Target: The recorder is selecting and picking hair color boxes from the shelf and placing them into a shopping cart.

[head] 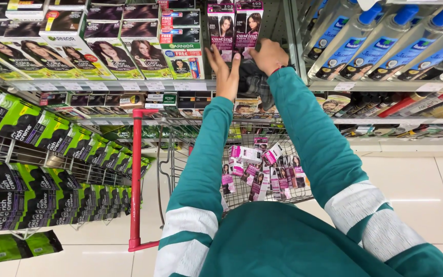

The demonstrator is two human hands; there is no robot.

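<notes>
You stand on glossy pale floor tiles (416,190) facing metal shelves (129,85) packed with flat cardboard cartons, a wire cart (242,197) with a red handle (136,179) just below your teal sleeves, clear blue-capped bottles (385,36) tilted at the far right. Your left hand (225,72) is open, fingers spread, touching a glossy pink-topped hair-colour box (221,25) on the far shelf — your right hand (268,55) is curled over a dark cloth (255,82) under the neighbouring box; the cloth's shape is hard to make out.

Clear bottles (385,41) on shelf; green sachets (42,174) hanging
</notes>
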